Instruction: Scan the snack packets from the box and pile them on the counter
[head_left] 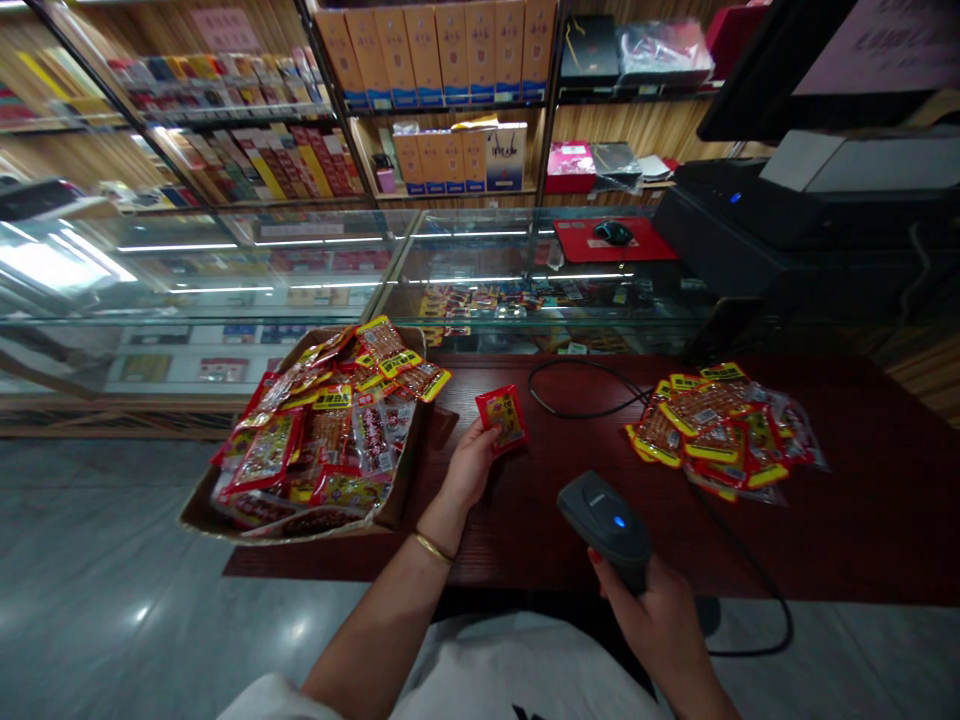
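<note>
Pinched in my left hand (469, 466) is a small red and yellow snack packet (504, 418), held over the dark red table. My right hand (654, 610) is wrapped round the handle of a black barcode scanner (606, 520), which shows a lit blue light and tilts toward the packet without touching it. Left of my left hand, a cardboard box (397, 488) is heaped with snack packets (328, 425) in red, yellow and clear wrappers. A loose pile of similar packets (712, 425) lies on the table to the right.
The wooden table (555, 535) meets a glass display counter (480, 255) at its back. A black cable (592, 365) loops across the tabletop. At the right rear stand a printer (810, 220) and a monitor (750, 90); a mouse (613, 233) rests on a red mat (652, 246).
</note>
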